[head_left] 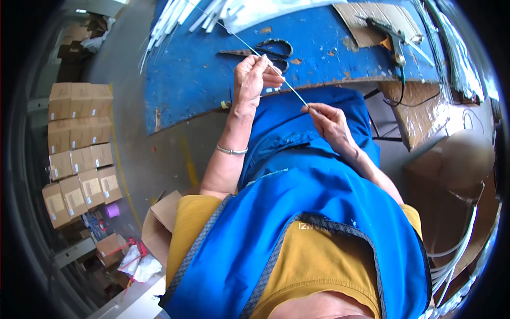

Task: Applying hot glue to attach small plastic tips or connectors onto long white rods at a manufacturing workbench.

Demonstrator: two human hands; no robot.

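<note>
Blue workbench (202, 80), paint chipped, near edge curving across the upper half of the view. Cardboard sheet (382, 21) on its far right corner, glue gun (390, 34) lying on top. White strips (180, 16) heaped along the far edge. Black scissors (271, 52) near the middle of the bench, just beyond the hands. Stacked cardboard boxes (79, 154) on the floor well off the left edge.

Thin pale rod (289, 87) held in the air over the near edge, slanting from far left down to near right, long end running out above the bench toward the strips.

Left hand (254, 77) pinching rod midway, thumb and forefinger closed on it, other fingers curled. Right hand (329, 123) pinching the near end between fingertips, over the blue apron (297, 212).

Handling, judged: very light, slender, likely springy rather than rigid; free end prone to whip or sag. Smooth, so apt to slip through a loose pinch. Could kink if bent sharply. Best taken with two spaced fingertip pinches, as here, pressure light.
</note>
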